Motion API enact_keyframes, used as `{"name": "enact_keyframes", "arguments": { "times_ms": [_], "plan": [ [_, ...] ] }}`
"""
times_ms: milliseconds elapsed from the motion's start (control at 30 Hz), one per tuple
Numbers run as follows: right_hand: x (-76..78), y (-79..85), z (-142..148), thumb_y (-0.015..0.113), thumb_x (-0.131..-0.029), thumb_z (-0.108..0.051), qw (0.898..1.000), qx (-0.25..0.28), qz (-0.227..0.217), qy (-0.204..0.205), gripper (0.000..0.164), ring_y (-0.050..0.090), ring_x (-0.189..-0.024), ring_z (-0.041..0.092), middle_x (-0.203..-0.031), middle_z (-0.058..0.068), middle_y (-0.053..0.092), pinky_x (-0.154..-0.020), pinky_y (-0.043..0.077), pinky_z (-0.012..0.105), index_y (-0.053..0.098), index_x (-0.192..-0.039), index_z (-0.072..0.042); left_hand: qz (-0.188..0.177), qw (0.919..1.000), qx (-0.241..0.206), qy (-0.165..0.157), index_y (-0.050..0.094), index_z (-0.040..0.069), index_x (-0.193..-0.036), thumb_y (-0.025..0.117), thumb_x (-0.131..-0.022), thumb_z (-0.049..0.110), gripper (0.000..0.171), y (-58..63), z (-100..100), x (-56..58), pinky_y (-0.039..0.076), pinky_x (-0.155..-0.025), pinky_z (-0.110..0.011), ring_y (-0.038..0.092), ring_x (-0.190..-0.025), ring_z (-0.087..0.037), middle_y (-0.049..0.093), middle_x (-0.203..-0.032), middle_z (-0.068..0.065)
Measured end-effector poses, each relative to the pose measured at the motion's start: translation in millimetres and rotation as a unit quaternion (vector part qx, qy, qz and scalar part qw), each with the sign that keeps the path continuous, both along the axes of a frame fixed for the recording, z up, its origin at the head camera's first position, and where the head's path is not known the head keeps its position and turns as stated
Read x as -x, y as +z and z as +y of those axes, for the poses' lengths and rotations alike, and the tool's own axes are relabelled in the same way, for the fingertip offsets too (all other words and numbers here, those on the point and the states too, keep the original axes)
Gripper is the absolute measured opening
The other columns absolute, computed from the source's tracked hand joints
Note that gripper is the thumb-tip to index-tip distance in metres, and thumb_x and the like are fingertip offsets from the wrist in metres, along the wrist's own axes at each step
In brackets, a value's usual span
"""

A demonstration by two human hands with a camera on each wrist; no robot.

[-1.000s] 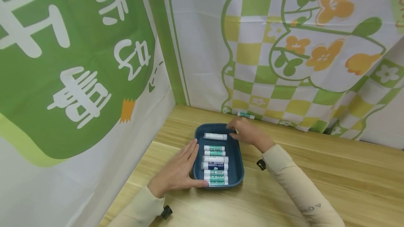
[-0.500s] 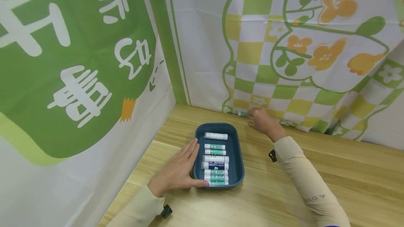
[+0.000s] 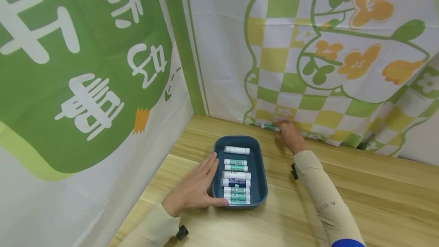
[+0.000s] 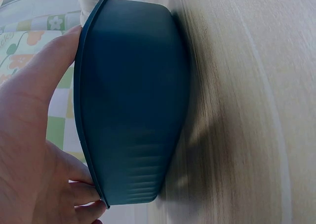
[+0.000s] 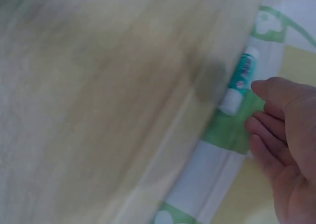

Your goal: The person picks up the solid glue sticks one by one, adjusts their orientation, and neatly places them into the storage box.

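A dark blue tray stands on the wooden table, holding several glue sticks laid crosswise: green-labelled ones, a dark-blue-labelled one and white ones. My left hand rests against the tray's left side, fingers straight along the rim and thumb over the near corner. In the left wrist view, the tray's outer wall fills the middle. At the table's back edge lies another green-labelled glue stick. My right hand is beside its right end, thumb tip close to it and other fingers loosely bent.
A green-and-white checked cloth hangs right behind the table's back edge. On the left, a white sheet with a large green print borders the wooden table.
My right hand has moved from over the tray's far right corner to the glue stick at the back edge. The left hand has stayed at the tray.
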State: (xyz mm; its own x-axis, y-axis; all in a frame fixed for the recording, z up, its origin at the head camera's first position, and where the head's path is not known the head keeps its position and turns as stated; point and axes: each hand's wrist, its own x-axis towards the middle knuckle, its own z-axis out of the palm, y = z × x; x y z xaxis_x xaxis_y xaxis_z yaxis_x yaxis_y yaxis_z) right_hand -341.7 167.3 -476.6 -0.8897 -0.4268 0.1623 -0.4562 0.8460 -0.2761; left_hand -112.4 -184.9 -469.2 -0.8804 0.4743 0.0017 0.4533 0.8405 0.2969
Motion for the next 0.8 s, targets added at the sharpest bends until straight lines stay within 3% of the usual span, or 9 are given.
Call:
{"name": "enact_keyframes", "arguments": {
  "times_ms": [100,267,467,800],
  "plan": [
    [2.3,-7.8,1,0.07,-0.092,0.001,0.999,-0.021,0.032,0.003,0.037,0.069,-0.117,0.048,-0.135,0.03,0.067,-0.098,0.06,0.057,0.068,-0.129,0.008,-0.002,1.0,-0.001,-0.002,0.014,-0.003,-0.167,0.058,-0.083,0.089,0.132,-0.9,0,-1.0,0.022,-0.134,-0.052,0.008,-0.167,-0.034,0.003,-0.178,-0.02],
    [4.0,-16.9,-3,0.071,-0.095,-0.002,0.993,-0.06,0.098,0.003,0.007,0.073,-0.082,0.04,-0.1,0.023,0.073,-0.07,0.062,0.052,0.07,-0.096,0.005,-0.002,1.0,-0.004,-0.005,0.014,-0.003,-0.167,0.058,-0.083,0.089,0.132,-1.6,0,-1.4,0.022,-0.133,-0.054,0.01,-0.167,-0.036,0.003,-0.178,-0.02],
    [8.8,-20.8,-11,0.064,-0.096,0.001,0.993,-0.077,0.09,-0.011,0.011,0.073,-0.084,0.039,-0.098,0.022,0.073,-0.07,0.063,0.051,0.072,-0.093,0.007,-0.002,1.0,-0.001,-0.003,0.013,-0.002,-0.167,0.059,-0.083,0.088,0.132,-1.3,0,-1.1,0.022,-0.133,-0.053,0.009,-0.167,-0.035,0.003,-0.178,-0.02],
    [21.4,-22.3,-11,0.067,-0.096,-0.004,0.997,-0.065,0.041,-0.032,0.012,0.073,-0.089,0.04,-0.098,0.022,0.074,-0.077,0.062,0.054,0.074,-0.094,0.005,-0.005,1.0,0.003,-0.002,0.014,-0.003,-0.167,0.059,-0.083,0.088,0.132,-0.3,-1,0.8,0.021,-0.133,-0.053,0.008,-0.167,-0.034,0.002,-0.179,-0.019]
  ]
}}
